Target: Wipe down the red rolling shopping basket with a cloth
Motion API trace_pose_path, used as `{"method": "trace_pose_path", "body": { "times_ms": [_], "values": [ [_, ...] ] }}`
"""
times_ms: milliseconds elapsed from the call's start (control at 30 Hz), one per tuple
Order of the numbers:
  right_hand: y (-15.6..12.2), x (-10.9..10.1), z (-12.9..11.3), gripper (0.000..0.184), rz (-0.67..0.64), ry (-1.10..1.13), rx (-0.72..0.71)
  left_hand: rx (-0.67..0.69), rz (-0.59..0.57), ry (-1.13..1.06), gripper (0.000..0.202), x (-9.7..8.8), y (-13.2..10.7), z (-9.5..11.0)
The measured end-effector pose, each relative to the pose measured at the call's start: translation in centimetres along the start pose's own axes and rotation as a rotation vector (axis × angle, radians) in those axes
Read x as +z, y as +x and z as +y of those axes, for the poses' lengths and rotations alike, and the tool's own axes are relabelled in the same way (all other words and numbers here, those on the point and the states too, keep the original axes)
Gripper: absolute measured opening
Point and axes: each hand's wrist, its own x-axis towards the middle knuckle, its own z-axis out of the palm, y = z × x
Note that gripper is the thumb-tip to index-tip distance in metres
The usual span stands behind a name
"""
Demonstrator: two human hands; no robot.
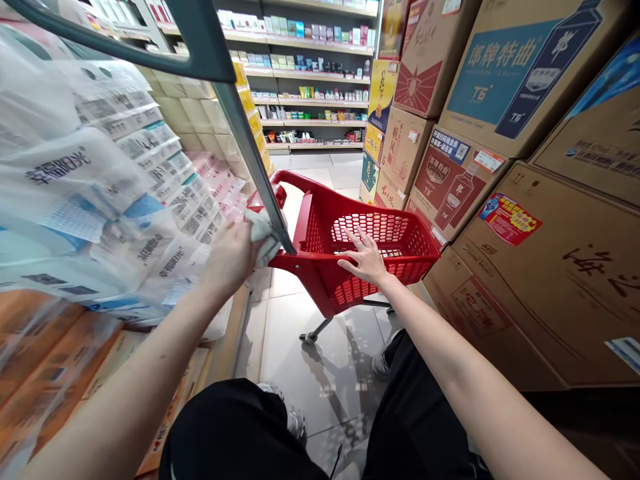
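A red plastic shopping cart [320,280] with a perforated basket stands in front of me on thin metal legs. From its left part a grey metal pole [250,147] rises to a dark handle [205,40] at the upper left. My left hand [233,253] is closed on a pale cloth [263,237], which lies against the cart beside the foot of the pole. With its fingers spread, my right hand [367,257] rests at the near rim of the basket and holds nothing. Part of the cloth is hidden by my left fingers.
Stacked cardboard cartons [505,220] line the right side. Plastic-wrapped tissue packs [115,200] are piled close on the left, above orange packs [45,353]. Shelves of small products [310,73] stand at the back. My legs are on either side of the tiled floor [285,320].
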Motion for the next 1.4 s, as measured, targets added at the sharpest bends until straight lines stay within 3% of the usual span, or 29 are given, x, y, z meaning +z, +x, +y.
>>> {"method": "trace_pose_path", "body": {
  "times_ms": [67,233,433,567,667,733,800,867,933,1100,1200,1333,1400],
  "values": [
    [0.0,0.0,-0.1,0.039,-0.007,-0.003,-0.003,0.026,0.059,0.085,0.036,-0.6,-0.1,-0.6],
    [0.0,0.2,0.4,0.041,-0.027,0.0,-0.024,0.248,-0.265,-0.002,0.035,-0.2,-0.3,0.2],
    [0.3,0.7,1.5,0.044,-0.07,0.032,-0.061,0.367,-0.312,0.058,0.035,0.0,0.1,-0.8],
    [0.6,1.1,1.8,0.049,-0.085,0.036,-0.048,0.354,-0.25,0.07,0.032,-1.3,-0.4,-3.1],
    [0.7,1.3,1.8,0.051,-0.082,0.033,-0.039,0.171,-0.112,0.12,0.032,-3.0,-1.6,-4.9],
    [0.6,1.3,1.8,0.052,-0.08,0.028,-0.036,0.053,-0.012,0.158,0.033,-3.8,-2.2,-5.3],
    [0.6,1.2,1.8,0.052,-0.081,0.017,-0.036,0.047,0.016,0.169,0.037,-3.7,-2.3,-4.6],
    [0.5,1.2,1.8,0.053,-0.083,0.006,-0.036,0.17,-0.073,0.152,0.04,-2.8,-1.8,-2.9],
    [0.5,1.2,1.8,0.053,-0.087,-0.003,-0.037,0.35,-0.251,0.149,0.04,-1.6,-0.8,-0.7],
    [0.4,0.9,1.9,0.056,-0.136,-0.038,-0.023,0.267,-0.475,0.312,0.041,-0.4,2.0,2.9],
    [0.5,0.4,2.2,0.059,-0.202,-0.037,0.017,0.266,-0.556,0.319,0.042,-0.6,3.2,2.9],
    [0.7,-0.2,2.4,0.062,-0.295,-0.03,0.035,0.272,-0.659,0.245,0.048,0.0,4.2,1.4],
    [0.9,-0.4,2.4,0.063,-0.32,-0.038,0.051,0.264,-0.544,0.131,0.052,0.6,4.6,0.5]
  ]
}}
